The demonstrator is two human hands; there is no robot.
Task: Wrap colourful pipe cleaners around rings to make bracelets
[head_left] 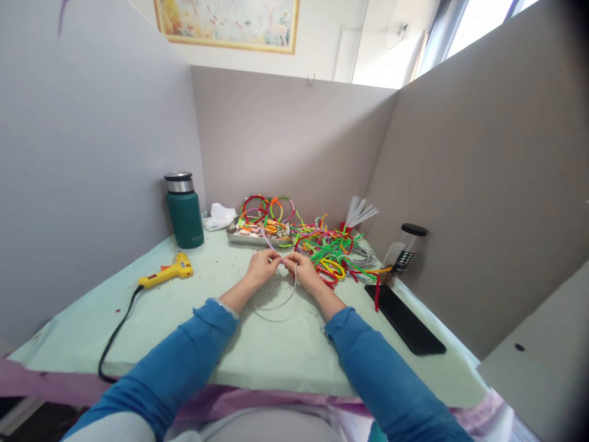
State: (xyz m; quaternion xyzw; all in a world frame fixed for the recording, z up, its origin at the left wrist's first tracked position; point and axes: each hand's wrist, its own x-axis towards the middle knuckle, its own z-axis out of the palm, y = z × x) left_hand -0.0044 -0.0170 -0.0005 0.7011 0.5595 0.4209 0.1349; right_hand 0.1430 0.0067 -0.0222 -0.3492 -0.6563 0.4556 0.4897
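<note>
My left hand and my right hand meet fingertip to fingertip above the middle of the table, both in a pinch. Out of the left fingers a lilac pipe cleaner sticks up and away from me. A thin pale grey wire hoop hangs in a curve below the right fingers. At the pinch a bit of lilac appears to be against the wire; the fingers cover most of that spot. Just beyond the right hand lies a tangled heap of coloured pipe cleaners.
A metal tray holds small coloured pieces, with finished-looking colourful rings on it. A yellow glue gun and green bottle stand left. White sticks, a clear black-lidded bottle and black phone are right. Grey partitions enclose the table.
</note>
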